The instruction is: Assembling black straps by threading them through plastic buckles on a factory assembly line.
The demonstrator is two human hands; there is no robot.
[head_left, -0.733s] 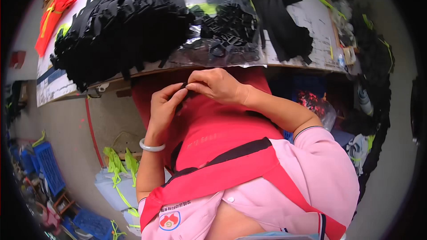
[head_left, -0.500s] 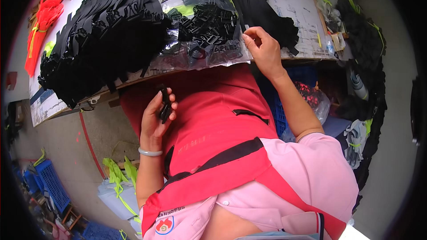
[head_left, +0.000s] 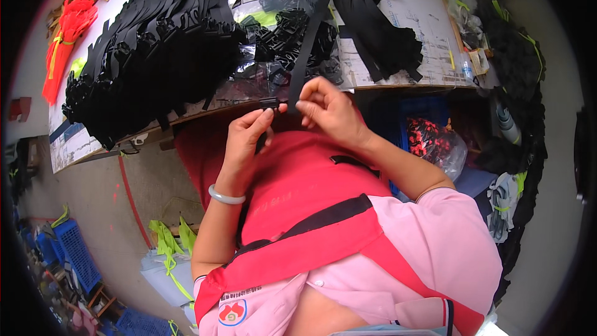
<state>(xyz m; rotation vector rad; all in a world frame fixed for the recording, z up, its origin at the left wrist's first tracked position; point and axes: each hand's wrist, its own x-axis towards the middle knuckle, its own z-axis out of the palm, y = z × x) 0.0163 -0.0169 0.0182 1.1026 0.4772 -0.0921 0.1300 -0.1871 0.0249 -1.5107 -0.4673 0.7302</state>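
Note:
A black plastic buckle (head_left: 268, 103) is pinched between the thumb and fingers of my left hand (head_left: 244, 142), just in front of the table edge. More dark pieces show in that palm, too hidden to count. My right hand (head_left: 333, 112) is closed on the lower end of a black webbing strap (head_left: 309, 43), which runs up onto the table. The strap end and the buckle are close together; whether they touch I cannot tell. Behind my hands lies a clear plastic bag (head_left: 254, 3) with a heap of black buckles (head_left: 283, 40) on it.
A big pile of black straps with buckles (head_left: 155, 56) hangs over the table's front edge at left. Loose black straps (head_left: 379, 31) lie at right on the white tabletop (head_left: 432, 43). An orange-red bundle (head_left: 65, 37) sits far left. Blue crates (head_left: 78, 255) stand on the floor.
My right hand has taken a black strap from the right pile and drawn it toward me. My left hand has risen toward it, now holding a buckle out at the fingertips.

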